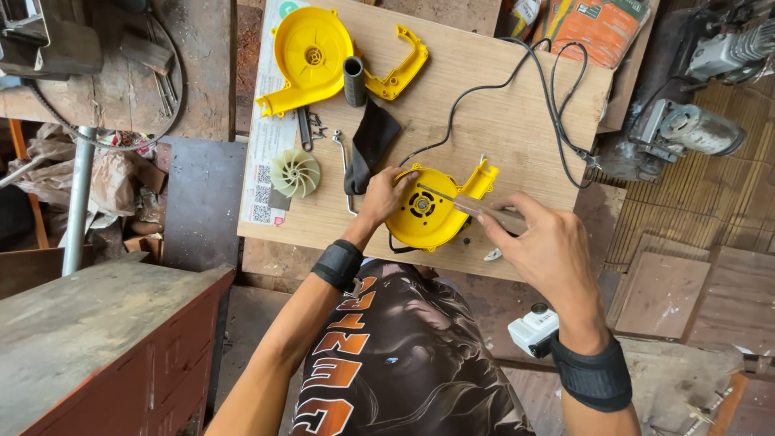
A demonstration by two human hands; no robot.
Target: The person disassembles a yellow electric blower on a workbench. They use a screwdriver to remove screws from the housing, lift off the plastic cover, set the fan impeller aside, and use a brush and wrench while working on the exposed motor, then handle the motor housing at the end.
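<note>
i am looking straight down at a plywood board (484, 121) that serves as a worktop, with my two bare arms reaching in from below. my left hand (379, 196) is closed on the rim of a round yellow blower housing (428, 214), pinning it flat near the board's front edge. my right hand (542, 246) is wrapped around the wooden handle of a thin tool (476, 207), a screwdriver as far as i can tell, whose metal shaft slants down to the dark hub in the middle of the housing. a black power cord (517, 77) trails from the housing across the board toward the back.

i judge that the step in hand is work on the hub at the housing's centre, a screw or the motor mount there. the next move calls for keeping the tip seated squarely while the left hand stops the shell from turning or sliding.

the housing is an open shell: inside it i see only the dark central hub, no fan. a pale green fan wheel (295, 172) lies apart to the left, on a strip of printed paper. further back lie a second yellow shell half (311, 60), a yellow handle piece (400, 69), a black tube (353, 81), and a dark cloth bag (371, 141). power tools sit off the board at the right.
</note>
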